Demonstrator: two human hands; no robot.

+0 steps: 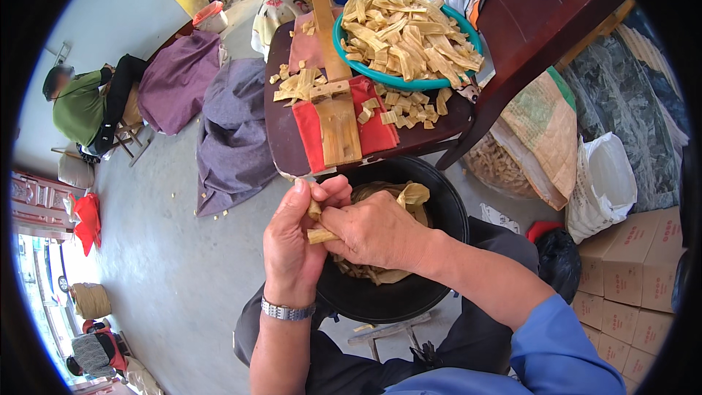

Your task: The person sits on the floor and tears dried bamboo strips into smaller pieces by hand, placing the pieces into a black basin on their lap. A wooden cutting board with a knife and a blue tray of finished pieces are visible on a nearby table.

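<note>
My left hand (293,238), with a metal-band watch on its wrist, pinches a small tan rolled piece of dried plant strip (314,209) between thumb and fingers. My right hand (378,230) meets it from the right, fingers curled around a strip whose pale end (322,236) sticks out towards my left palm. Whether both ends belong to one strip cannot be seen. Beneath the hands, a black tub (384,307) sits between my knees. Inside it lie thin tan pieces and a wide, curled strip (414,194), partly covered by my right hand.
Ahead, a dark red chair (282,137) bears a wooden board (338,134) over red cloth, cut squares (408,109) and a teal basin (356,68) heaped with strips. Right stand a white sack (598,186) and stacked cartons (625,263). Other people (82,99) sit farther off.
</note>
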